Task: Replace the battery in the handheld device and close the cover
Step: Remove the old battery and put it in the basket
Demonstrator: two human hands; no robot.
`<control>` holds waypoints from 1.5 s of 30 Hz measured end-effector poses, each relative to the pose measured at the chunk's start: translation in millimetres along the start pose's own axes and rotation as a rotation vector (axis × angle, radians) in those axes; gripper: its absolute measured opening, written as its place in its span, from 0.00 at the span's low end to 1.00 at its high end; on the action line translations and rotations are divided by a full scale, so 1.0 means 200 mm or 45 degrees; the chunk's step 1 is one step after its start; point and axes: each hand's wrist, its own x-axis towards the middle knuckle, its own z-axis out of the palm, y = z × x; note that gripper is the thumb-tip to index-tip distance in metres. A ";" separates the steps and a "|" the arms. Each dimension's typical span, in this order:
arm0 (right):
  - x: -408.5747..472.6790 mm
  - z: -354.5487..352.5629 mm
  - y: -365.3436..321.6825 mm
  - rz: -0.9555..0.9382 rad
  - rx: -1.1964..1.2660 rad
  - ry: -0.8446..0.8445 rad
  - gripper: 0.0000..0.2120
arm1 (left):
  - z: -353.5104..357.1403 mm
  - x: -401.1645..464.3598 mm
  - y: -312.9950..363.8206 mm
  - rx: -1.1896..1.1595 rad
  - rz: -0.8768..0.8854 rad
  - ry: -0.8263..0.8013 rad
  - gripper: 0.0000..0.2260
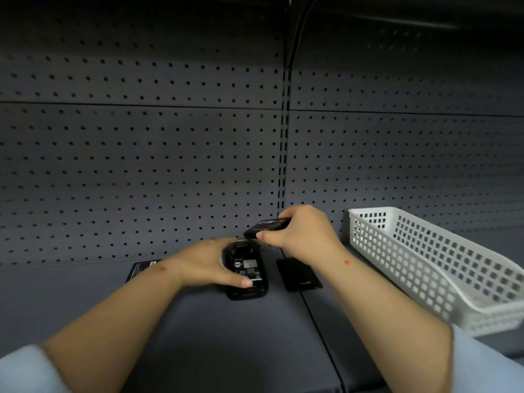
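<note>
The black handheld device (247, 272) lies face down on the grey shelf, its back open and the circuit parts of the battery bay showing. My left hand (202, 265) grips its left side, thumb across the lower part. My right hand (303, 234) holds a black battery (266, 226) tilted just above the device's far end, one corner close to the bay. A flat black cover (297, 275) rests on the shelf right of the device, partly under my right wrist. Another flat black piece with a label (141, 269) lies left, mostly hidden by my left wrist.
A white plastic lattice basket (442, 268) stands at the right on the shelf. A dark pegboard wall (141, 165) closes the back. A seam between shelf panels (320, 330) runs toward me, right of the device.
</note>
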 end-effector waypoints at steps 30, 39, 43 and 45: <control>-0.15 -0.78 0.67 0.230 0.019 0.350 0.15 | 0.29 0.40 0.75 0.105 0.322 0.062 0.44; -0.14 -0.77 0.84 0.332 0.048 0.272 0.10 | 0.36 0.47 0.81 0.034 0.357 0.040 0.41; -0.13 -0.73 0.89 0.386 0.020 0.230 0.12 | 0.38 0.50 0.82 0.003 0.374 0.020 0.39; -0.12 -0.70 0.92 0.427 -0.003 0.222 0.16 | 0.38 0.51 0.83 -0.012 0.375 0.010 0.41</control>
